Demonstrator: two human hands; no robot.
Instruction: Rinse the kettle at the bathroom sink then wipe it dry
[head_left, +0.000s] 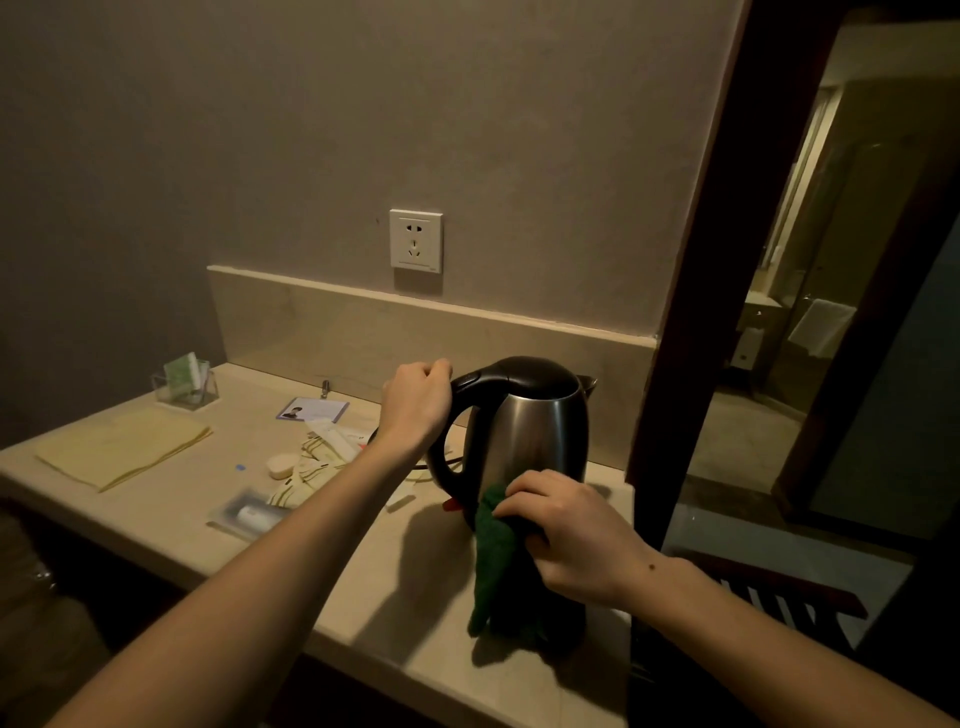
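A steel kettle (524, 431) with a black lid and black handle stands upright on the beige counter (374, 587), near its right end. My left hand (415, 402) is closed around the top of the handle. My right hand (563, 525) grips a dark green cloth (493, 556) and presses it against the kettle's lower front. The cloth's loose end hangs down onto the counter. The kettle's base is hidden behind the cloth and hand.
A wall socket (416, 240) sits above the backsplash. On the counter's left lie a folded yellow cloth (124, 447), a clear holder with sachets (184, 387), a card (311, 409) and small toiletries (291, 467). A dark door frame (691, 260) stands right.
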